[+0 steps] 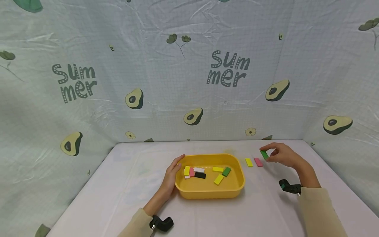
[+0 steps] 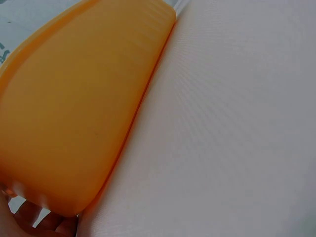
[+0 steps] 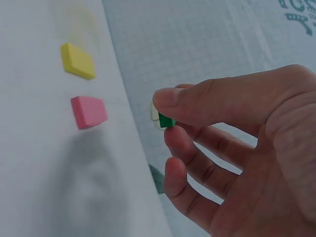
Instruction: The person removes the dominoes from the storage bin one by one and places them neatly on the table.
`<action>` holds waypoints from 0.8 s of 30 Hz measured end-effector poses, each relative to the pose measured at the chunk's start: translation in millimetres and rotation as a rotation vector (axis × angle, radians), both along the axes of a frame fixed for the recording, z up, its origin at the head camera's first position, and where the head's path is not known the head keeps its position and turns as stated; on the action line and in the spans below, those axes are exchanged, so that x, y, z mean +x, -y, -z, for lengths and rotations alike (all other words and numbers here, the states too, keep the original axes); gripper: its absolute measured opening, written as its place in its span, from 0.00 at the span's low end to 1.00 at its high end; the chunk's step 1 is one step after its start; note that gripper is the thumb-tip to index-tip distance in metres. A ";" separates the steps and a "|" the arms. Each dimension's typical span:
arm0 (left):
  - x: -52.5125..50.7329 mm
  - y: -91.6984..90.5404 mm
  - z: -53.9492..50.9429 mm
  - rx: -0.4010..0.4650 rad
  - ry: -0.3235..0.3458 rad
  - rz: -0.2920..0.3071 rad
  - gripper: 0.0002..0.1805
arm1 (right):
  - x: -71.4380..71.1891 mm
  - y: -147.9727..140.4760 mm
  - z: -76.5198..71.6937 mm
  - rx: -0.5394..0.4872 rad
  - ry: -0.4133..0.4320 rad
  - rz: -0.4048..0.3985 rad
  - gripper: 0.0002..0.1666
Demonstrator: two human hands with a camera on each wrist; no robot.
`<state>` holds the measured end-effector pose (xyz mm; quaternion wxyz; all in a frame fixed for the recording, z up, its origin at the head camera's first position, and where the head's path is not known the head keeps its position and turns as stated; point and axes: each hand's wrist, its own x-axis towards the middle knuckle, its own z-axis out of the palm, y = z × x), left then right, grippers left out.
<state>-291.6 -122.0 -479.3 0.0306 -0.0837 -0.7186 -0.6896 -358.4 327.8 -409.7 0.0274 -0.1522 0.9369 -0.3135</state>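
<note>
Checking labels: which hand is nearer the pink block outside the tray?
Right. The right hand is right of the pink block, holding a green block; the left hand is across the tray, at its left end.

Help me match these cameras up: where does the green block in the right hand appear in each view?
Head: green block right of the yellow tray, pinched in the right hand.
Left wrist: not in it.
Right wrist: green block near the centre, partly hidden.
Shared landmark: the white tabletop, in all three.
</note>
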 end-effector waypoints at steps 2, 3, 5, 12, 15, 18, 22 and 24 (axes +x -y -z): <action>0.2 -0.1 -0.4 -0.001 0.001 -0.004 0.27 | -2.4 -2.1 4.5 0.004 0.007 0.009 0.31; 0.4 -0.1 -0.6 -0.002 -0.001 -0.004 0.27 | -3.5 -3.2 6.6 0.006 0.009 0.012 0.31; 0.6 -0.4 -1.1 -0.009 -0.002 -0.003 0.27 | -4.6 -5.4 10.0 0.005 0.021 0.019 0.31; 1.3 -1.5 -2.4 -0.013 0.004 0.000 0.27 | -7.7 -12.3 23.3 -0.012 0.071 0.025 0.30; 1.7 -1.5 -2.0 -0.017 0.006 -0.013 0.27 | -10.0 -13.9 29.3 -0.021 0.089 0.030 0.30; 1.4 -1.6 -1.7 -0.013 0.003 -0.012 0.27 | -12.2 -15.9 33.7 -0.019 0.096 0.037 0.30; 1.3 -1.7 -1.5 -0.009 -0.005 -0.007 0.27 | -13.1 -17.9 36.1 -0.022 0.091 0.041 0.31; 1.8 -1.3 -1.2 -0.014 -0.006 -0.009 0.27 | -13.2 -18.0 36.8 -0.026 0.090 0.040 0.31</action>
